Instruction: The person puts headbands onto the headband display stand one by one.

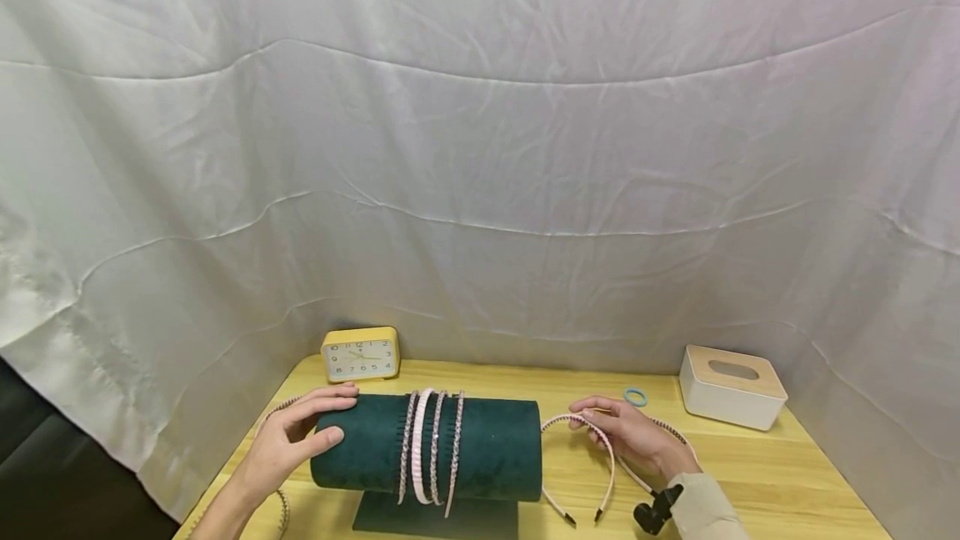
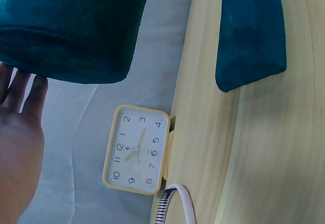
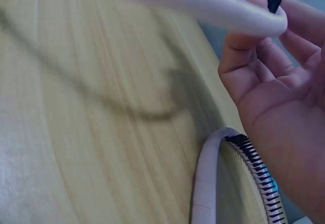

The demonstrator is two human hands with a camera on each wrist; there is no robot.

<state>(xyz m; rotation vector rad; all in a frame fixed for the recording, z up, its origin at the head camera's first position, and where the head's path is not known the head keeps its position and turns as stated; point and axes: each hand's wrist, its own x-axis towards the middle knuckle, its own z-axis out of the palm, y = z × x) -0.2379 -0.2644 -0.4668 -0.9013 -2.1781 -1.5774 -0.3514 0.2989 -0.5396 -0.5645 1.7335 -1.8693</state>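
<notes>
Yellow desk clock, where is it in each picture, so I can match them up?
Head: yellow desk clock, low and left of centre, beyond the green velvet display cylinder.
Left wrist: yellow desk clock, below and left of centre, dial turned sideways.
Right wrist: not in it.
Shared landmark: wood-grain tabletop, in all three.

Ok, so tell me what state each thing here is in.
Held headband: pinched in the right hand, tips pointing down
Four headbands: fitted over the display roll
Display roll: horizontal on its stand, left hand touching its end
Spare headband near right hand: on the table, not held
Yellow clock: upright, face showing
Blue ring: lying flat
Tissue box: upright, no tissue sticking out
</notes>
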